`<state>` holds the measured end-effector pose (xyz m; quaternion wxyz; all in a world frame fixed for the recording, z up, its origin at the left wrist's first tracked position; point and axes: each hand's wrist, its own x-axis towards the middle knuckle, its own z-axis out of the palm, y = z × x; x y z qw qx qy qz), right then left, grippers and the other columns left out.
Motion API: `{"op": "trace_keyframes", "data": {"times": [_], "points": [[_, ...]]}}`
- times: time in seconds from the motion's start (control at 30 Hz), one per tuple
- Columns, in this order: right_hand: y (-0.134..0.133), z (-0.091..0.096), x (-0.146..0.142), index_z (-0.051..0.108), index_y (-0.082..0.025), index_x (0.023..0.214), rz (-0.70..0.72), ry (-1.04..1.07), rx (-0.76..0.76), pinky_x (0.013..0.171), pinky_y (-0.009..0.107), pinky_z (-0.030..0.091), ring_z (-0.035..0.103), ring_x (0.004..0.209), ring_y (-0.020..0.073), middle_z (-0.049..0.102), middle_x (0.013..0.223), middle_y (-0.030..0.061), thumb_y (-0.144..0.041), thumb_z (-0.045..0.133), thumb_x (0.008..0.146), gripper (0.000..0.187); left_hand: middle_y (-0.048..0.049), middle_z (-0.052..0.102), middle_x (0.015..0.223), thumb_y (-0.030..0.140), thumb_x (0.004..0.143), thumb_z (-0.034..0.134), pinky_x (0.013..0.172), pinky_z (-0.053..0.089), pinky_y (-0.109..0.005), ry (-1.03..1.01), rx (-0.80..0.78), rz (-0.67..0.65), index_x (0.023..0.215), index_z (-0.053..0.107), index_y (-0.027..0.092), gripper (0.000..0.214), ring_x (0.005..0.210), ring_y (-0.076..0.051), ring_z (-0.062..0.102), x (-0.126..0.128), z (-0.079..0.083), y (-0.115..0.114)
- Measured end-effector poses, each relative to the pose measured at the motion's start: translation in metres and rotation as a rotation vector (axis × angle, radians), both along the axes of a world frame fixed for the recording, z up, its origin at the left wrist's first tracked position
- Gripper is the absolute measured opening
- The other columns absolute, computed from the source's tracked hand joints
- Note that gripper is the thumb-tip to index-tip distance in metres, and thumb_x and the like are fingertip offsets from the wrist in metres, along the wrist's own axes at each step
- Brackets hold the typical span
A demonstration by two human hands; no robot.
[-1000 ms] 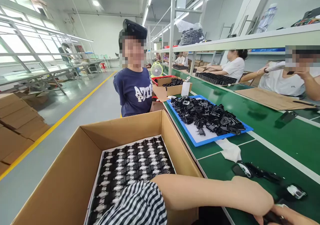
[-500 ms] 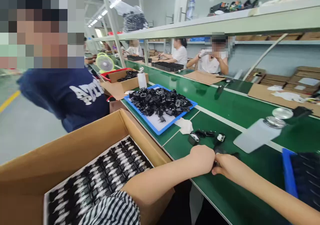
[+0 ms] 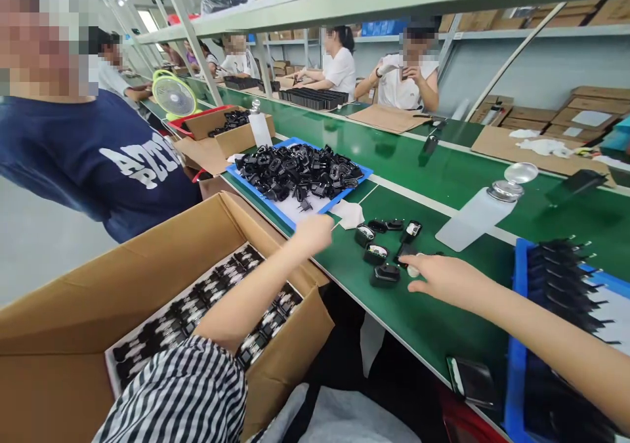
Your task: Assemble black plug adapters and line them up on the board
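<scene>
My left hand (image 3: pixel 315 234), fingers curled, hangs by the near edge of a blue-rimmed tray (image 3: pixel 291 214) heaped with black plug housings (image 3: pixel 300 170); what it holds, if anything, cannot be made out. Over the green bench, my right hand (image 3: pixel 436 275) has thumb and fingers apart, its fingertips at a black adapter housing (image 3: pixel 404 254). A pale cover shows on one finger. Beside it lie several black housings, among them one with a white inside (image 3: pixel 376 253) and a closed-looking one (image 3: pixel 386 275). A white cloth (image 3: pixel 349 214) lies next to the tray.
On my left, a cardboard box (image 3: pixel 231 223) holds rows of black-and-white parts. A dispenser bottle (image 3: pixel 472 216) stands beyond my right hand. Right, a blue tray (image 3: pixel 518 338) holds rows of black plugs. A black-and-green part (image 3: pixel 471 380) lies at the bench edge. A person in navy (image 3: pixel 132 161) stands left.
My hands, together over the bench before, are now apart: the left has moved left toward the heaped tray. More housings show near my right hand. The view has shifted down.
</scene>
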<state>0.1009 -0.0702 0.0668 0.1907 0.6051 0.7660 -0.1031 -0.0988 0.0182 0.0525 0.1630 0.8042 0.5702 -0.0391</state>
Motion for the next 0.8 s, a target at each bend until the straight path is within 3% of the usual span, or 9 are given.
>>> {"op": "trace_keyframes", "data": {"times": [0.1,0.17,0.27,0.43,0.6,0.67,0.8], "points": [[-0.005,0.010,0.011,0.045,-0.018,0.111,-0.055,-0.008,0.012,0.058,0.029,0.043,0.055,0.076,0.0223,0.058,0.090,0.0055,-0.024,0.045,0.078,0.033,-0.0117,0.054,0.098,0.015,0.069,0.048,0.077,0.040,-0.032,-0.036,0.189,0.186,0.100,0.050,0.012,0.032,0.092,-0.023,0.050,-0.039,-0.010,0.053],[-0.004,0.012,0.019,0.047,-0.018,0.109,-0.079,0.005,0.016,0.055,0.028,0.043,0.056,0.071,0.0213,0.059,0.084,0.0043,-0.026,0.044,0.079,0.031,-0.0082,0.053,0.102,0.019,0.067,0.052,0.078,0.040,-0.026,-0.084,0.236,0.182,0.107,0.046,0.013,0.041,0.092,-0.019,0.049,-0.052,-0.022,0.076],[0.000,0.012,0.025,0.049,-0.019,0.105,-0.085,0.035,0.046,0.053,0.027,0.041,0.055,0.068,0.0204,0.060,0.079,0.0031,-0.027,0.044,0.078,0.029,-0.0064,0.052,0.102,0.022,0.064,0.055,0.077,0.040,-0.023,-0.153,0.278,0.147,0.110,0.043,0.015,0.049,0.086,-0.016,0.051,-0.055,-0.044,0.088],[0.009,0.017,0.014,0.053,-0.021,0.098,-0.061,0.057,0.185,0.048,0.024,0.038,0.055,0.070,0.0199,0.059,0.084,0.0024,-0.027,0.045,0.077,0.023,-0.0089,0.051,0.099,0.018,0.062,0.053,0.079,0.040,-0.025,-0.245,0.371,0.142,0.109,0.043,0.012,0.049,0.085,-0.017,0.051,-0.052,-0.060,0.084],[0.022,0.025,-0.002,0.052,-0.019,0.100,-0.084,0.214,0.350,0.053,0.025,0.039,0.054,0.070,0.0178,0.057,0.087,0.0028,-0.018,0.043,0.078,0.024,-0.0084,0.050,0.102,0.018,0.064,0.048,0.083,0.038,-0.026,-0.324,0.462,0.119,0.108,0.044,0.009,0.045,0.088,-0.017,0.050,-0.043,-0.045,0.069],[0.027,0.025,-0.006,0.052,-0.020,0.100,-0.119,0.403,0.388,0.058,0.026,0.041,0.053,0.070,0.0168,0.057,0.081,0.0017,-0.019,0.045,0.077,0.023,-0.0059,0.049,0.106,0.015,0.064,0.048,0.080,0.039,-0.023,-0.399,0.486,0.016,0.109,0.044,0.012,0.045,0.081,-0.013,0.051,-0.031,-0.033,0.054],[0.039,0.023,-0.016,0.046,-0.019,0.107,-0.295,0.869,0.294,0.056,0.025,0.043,0.053,0.067,0.0144,0.056,0.080,0.0020,-0.020,0.047,0.076,0.031,-0.0026,0.052,0.102,0.012,0.061,0.050,0.075,0.041,-0.021,-0.681,0.416,-0.371,0.114,0.037,0.016,0.055,0.074,-0.008,0.050,-0.002,-0.013,0.019]]}}
